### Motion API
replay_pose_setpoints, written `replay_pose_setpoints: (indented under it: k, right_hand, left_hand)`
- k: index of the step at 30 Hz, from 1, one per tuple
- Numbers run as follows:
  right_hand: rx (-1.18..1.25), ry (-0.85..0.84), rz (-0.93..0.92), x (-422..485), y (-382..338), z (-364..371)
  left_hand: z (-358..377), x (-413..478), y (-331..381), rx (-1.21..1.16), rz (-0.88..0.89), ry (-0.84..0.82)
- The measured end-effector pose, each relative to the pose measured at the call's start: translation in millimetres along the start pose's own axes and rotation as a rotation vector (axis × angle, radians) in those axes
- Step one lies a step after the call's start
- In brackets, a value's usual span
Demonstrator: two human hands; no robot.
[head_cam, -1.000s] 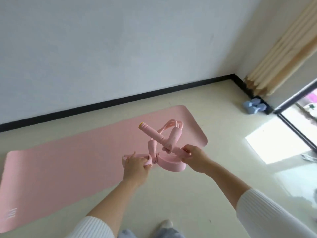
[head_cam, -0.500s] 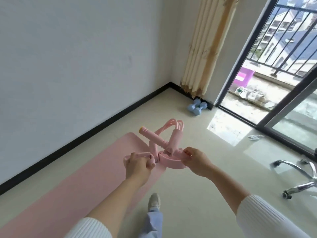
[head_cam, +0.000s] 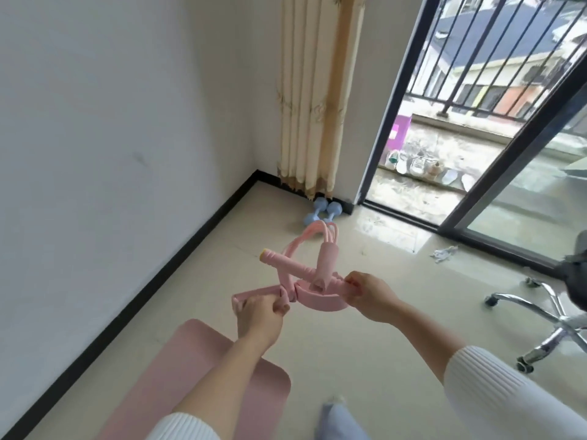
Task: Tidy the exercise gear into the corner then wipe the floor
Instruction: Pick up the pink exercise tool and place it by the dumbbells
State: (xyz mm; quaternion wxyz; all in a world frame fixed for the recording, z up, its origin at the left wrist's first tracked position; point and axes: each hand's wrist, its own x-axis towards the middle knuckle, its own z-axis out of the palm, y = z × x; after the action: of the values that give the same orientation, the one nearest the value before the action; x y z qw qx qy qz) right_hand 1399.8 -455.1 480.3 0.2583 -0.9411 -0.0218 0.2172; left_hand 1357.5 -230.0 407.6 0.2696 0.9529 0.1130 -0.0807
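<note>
Exercise gear on its way to the corner: at lower left the pink mat lies flat on the floor, its rounded end under the person's left arm.

The left hand has its fingers curled tight round the left foot loop of the pink puller. The puller is held in the air at about waist height, its yellow-tipped bar slanting up to the left and its tubes looped above. Beyond it, two blue dumbbells sit side by side against the baseboard below the curtain, already at the corner. The right hand is closed on the puller's right end, thumb and fingers pinching the bar where it meets the curved pedal.

Further right, a glass door stands open to a balcony. A crumpled scrap lies near its track, and a chair on castors stands at the right edge.

The puller's folded parts are loose between the two grips. If either hand slackens, the bar could swing down or the whole thing could drop. The mat's edge is close to the feet and could trip a forward step. Set down carelessly, the puller could knock the dumbbells and send them rolling.

No brand, label or writing is legible anywhere in view.
</note>
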Motion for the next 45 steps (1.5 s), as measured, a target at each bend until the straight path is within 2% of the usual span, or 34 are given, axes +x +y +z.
replay_pose_setpoints:
  k: [7,12,16,25,29,32,37,40,45]
  right_hand:
    - [0.026,0.025,-0.003,185,11,-54]
    - [0.044,-0.033,0.020,321,10,-105]
    - [-0.003,-0.058,0.024,410,-12,-141]
    - [0.118,-0.107,0.116,581,-57,-148]
    - [0.218,-0.065,0.190,671,-57,-113]
    - [0.277,-0.014,0.238,736,-45,-66]
    - [0.300,-0.012,0.276,837,5,46]
    - [0.274,-0.026,0.281,888,46,115]
    - [0.221,-0.017,0.242,965,108,193]
  left_hand:
    - [6,188,37,-0.031,0.023,0.041]
    - [0,319,70,0.048,-0.106,-0.019]
    - [-14,400,85,0.041,-0.122,-0.074]
    - [-43,589,65,-0.014,-0.022,-0.099]
    - [-29,689,32,0.093,0.047,-0.132]
    - [8,755,-3,0.136,0.108,-0.161]
    - [130,850,-97,0.149,0.222,-0.182]
    - [207,887,-147,0.139,0.225,-0.211]
    - [313,948,-200,0.072,0.331,-0.104]
